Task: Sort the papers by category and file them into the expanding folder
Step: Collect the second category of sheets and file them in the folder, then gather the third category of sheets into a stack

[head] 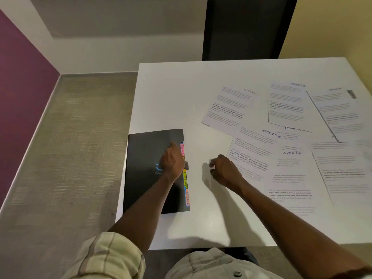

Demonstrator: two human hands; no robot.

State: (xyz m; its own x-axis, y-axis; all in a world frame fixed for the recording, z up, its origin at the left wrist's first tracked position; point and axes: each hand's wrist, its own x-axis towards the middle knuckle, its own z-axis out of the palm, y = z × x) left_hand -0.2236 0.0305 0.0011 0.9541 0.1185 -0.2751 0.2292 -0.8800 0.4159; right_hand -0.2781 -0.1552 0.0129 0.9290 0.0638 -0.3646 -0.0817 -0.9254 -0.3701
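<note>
Folder position: the black expanding folder (153, 170) lies flat and closed at about 8 o'clock on the white table (181, 93), its long side running roughly 12 to 6, its left edge just at the table edge.

Folder appearance: matte black cover with a small blue mark near its centre; coloured index tabs (184, 178) stick out along the right edge — pink at the top, then yellow-green, then orange at the bottom. The bottom tab reads SPORTS; the others are too blurred to read with confidence.

Left hand: the left hand (172, 162) rests on the cover near the tabbed edge, fingers loosely extended toward 12 o'clock, gripping nothing. Judged purpose — to pin the folder so it does not slide when opened.

Right hand: the right hand (222, 168) hovers just above bare table at 3 o'clock of the folder, fingers half-curled, holding nothing; likely heading for the closure at the folder's right edge.

Papers: loose papers (281, 141) are spread, overlapping, from 1 to 4 o'clock, well apart from the folder. Handwritten headings read SPORTS on several and apparently ADMIN on two.

Progress (judgement): sorting not yet begun; no sheet is filed.
</note>
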